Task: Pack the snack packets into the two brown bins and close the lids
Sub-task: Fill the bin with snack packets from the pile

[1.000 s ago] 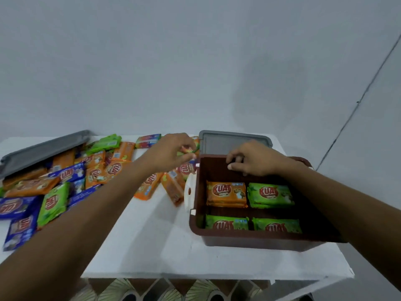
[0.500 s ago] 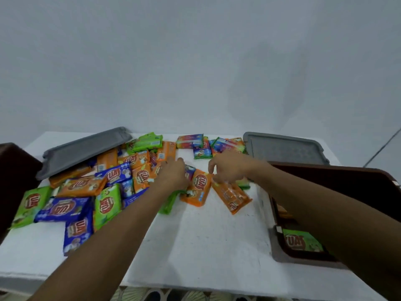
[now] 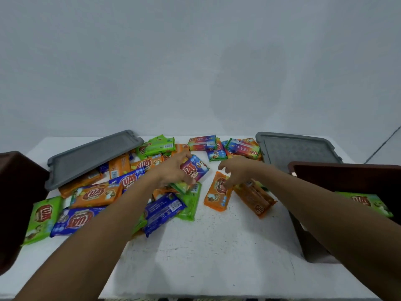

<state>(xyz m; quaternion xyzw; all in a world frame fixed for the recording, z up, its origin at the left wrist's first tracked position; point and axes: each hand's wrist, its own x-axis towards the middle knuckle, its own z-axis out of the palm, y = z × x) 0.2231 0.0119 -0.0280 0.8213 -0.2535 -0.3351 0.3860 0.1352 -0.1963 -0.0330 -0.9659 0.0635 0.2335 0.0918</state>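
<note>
Packets (image 3: 98, 194) between left bin (image 3: 17, 192) and right bin (image 3: 347, 172), white tabletop (image 3: 217, 246) nearside

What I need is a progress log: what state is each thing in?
Left hand: grips a purple-red packet.
Right hand: open, fingertips on an orange packet.
Right bin: lid off, green packet inside.
Left bin: mostly out of frame, lid off.
Left lid: propped on loose packets.
Right lid: lying behind right bin.
</note>
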